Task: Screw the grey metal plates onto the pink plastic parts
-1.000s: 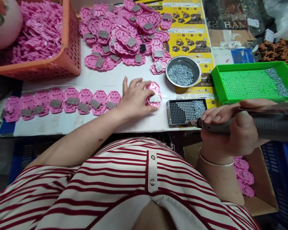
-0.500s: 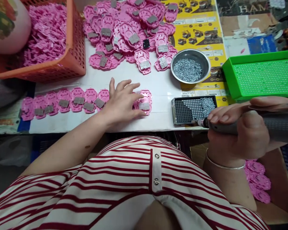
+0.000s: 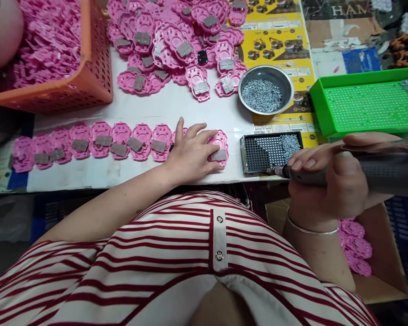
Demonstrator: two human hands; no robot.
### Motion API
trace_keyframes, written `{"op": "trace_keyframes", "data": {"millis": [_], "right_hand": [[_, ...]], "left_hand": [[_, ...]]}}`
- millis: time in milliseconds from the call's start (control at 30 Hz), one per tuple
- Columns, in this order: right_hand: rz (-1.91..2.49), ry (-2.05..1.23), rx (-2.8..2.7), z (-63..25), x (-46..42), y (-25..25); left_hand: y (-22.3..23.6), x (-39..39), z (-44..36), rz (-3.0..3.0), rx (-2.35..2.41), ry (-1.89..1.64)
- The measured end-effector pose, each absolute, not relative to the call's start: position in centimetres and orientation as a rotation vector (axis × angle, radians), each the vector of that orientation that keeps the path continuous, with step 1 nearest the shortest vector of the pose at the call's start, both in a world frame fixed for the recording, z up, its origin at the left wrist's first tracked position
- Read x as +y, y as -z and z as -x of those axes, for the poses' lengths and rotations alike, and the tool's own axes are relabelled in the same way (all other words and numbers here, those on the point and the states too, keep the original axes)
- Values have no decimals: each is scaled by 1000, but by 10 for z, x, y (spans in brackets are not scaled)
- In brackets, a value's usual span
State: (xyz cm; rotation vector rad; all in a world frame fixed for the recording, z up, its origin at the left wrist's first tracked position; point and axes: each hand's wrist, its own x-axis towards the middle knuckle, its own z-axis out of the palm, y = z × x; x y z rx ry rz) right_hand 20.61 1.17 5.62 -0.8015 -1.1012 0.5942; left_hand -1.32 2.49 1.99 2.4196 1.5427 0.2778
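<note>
My left hand (image 3: pixel 194 154) reaches over the right end of a row of pink plastic casings, its fingers spread. Its thumb and index finger touch the left side of the end casing (image 3: pixel 219 151), which has a grey plate on it. Another casing (image 3: pixel 162 141) lies just left of the hand, and one beneath the fingers is partly hidden. My right hand (image 3: pixel 338 176) is wrapped round a dark electric screwdriver (image 3: pixel 313 176). The screwdriver's tip points left, at the front edge of a black perforated screw tray (image 3: pixel 260 151) with small screws in its right part.
Behind are a heap of pink casings (image 3: pixel 177 40), a metal bowl (image 3: pixel 282 86) of screws and an orange basket (image 3: pixel 102 68) of pink parts. A green tray (image 3: pixel 333 122) stands at right. Below my right arm, a cardboard box (image 3: pixel 387 253) holds pink pieces.
My left hand has moved right along the row, and the end casing has shifted right with it. More casings show left of the hand. The view has shifted slightly; the screwdriver stays by the screw tray.
</note>
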Motion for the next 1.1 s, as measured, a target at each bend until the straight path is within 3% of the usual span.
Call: {"op": "trace_keyframes", "data": {"millis": [733, 1100], "right_hand": [[913, -391, -1161, -196, 52, -44], [934, -479, -1205, -194, 64, -35]], "left_hand": [[-15, 15, 9, -2644, 1520, -336], [-17, 15, 7, -2551, 1484, -374]]}}
